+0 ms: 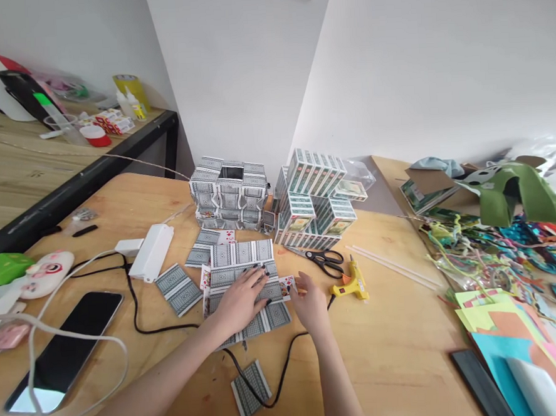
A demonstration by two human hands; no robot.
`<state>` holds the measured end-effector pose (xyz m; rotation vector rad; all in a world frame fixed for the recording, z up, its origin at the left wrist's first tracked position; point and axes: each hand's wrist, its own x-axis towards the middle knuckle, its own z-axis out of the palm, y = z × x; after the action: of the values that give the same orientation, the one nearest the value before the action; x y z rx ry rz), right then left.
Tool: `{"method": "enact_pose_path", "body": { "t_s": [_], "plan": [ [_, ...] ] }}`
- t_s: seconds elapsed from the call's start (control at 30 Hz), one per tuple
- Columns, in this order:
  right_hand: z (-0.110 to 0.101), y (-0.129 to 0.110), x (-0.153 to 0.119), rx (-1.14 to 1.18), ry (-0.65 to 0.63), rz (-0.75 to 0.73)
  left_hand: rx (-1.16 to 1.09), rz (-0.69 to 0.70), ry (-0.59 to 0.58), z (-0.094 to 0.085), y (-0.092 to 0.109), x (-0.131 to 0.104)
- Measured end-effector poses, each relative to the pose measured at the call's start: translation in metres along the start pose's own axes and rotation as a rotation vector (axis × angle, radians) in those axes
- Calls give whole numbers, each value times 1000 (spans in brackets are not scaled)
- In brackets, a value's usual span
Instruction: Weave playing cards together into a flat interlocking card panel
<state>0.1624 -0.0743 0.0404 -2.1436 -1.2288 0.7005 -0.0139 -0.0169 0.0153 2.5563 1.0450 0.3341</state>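
My left hand (243, 298) lies flat with spread fingers on a panel of joined playing cards (275, 316), backs up, with patterned grey backs. At the panel's right edge, my right hand (308, 299) pinches or touches a face-up card (287, 286) that sticks out from it; its fingertips are bent and close together. Another face-up card (205, 280) shows at the panel's left edge. Loose cards lie near the panel, one group (178, 289) to the left and another (250, 390) in front. Behind stands a box-like structure made of cards (230, 192).
Stacked card boxes (313, 212) stand behind right, with black scissors (326, 261) and a yellow glue gun (353, 282) before them. A black cable runs around the cards. On the left are a power strip (152, 252) and a phone (65, 353); craft supplies (502, 326) pile up at right.
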Motion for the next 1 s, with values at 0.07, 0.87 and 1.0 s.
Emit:
{"method": "enact_pose_path", "body": {
  "t_s": [0.07,0.87,1.0],
  "plan": [
    [0,6,2,77,-20,50,2,1,-2,0,0,0],
    [40,-32,-50,-278,16,-181,47,35,-14,-1,3,2],
    [44,-32,-52,-342,15,-252,16,30,2,1,4,1]
  ]
}}
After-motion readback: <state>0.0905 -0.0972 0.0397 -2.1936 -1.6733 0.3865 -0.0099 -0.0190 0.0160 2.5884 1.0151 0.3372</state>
